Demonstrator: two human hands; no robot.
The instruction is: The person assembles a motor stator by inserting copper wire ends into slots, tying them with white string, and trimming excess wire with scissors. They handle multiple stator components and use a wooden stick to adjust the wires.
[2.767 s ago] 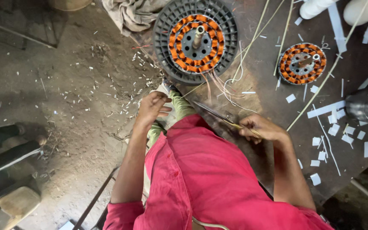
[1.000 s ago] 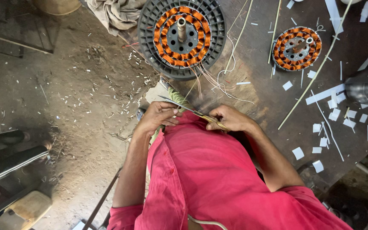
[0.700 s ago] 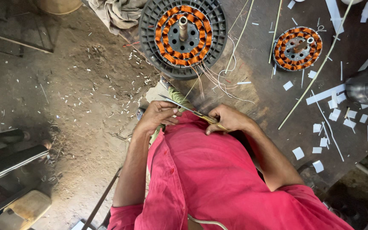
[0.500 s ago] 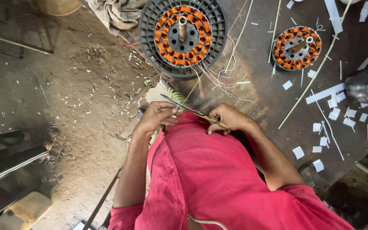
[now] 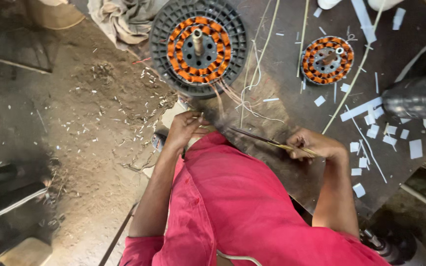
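My left hand (image 5: 183,130) is at the near edge of the dark worktable (image 5: 292,98), its fingers pinched on thin wire ends that trail down from the big stator. That large round stator (image 5: 198,43) has orange copper windings, a dark slotted rim and a centre shaft. Further right, my right hand (image 5: 314,145) grips a thin dark tool with a yellowish handle (image 5: 257,138), tip pointing left toward my other hand. A smaller wound stator (image 5: 327,60) lies on the table at the upper right.
White paper strips and cut pieces (image 5: 371,118) lie scattered over the table's right side, with long thin sticks (image 5: 351,83) across it. A shiny metal cylinder (image 5: 415,98) lies at the right edge. A cloth (image 5: 119,19) and a dirt floor with white clippings (image 5: 94,113) are at left.
My right hand has drawn away to the right with the thin tool, so my hands are now apart. The left hand has stayed at the table edge.
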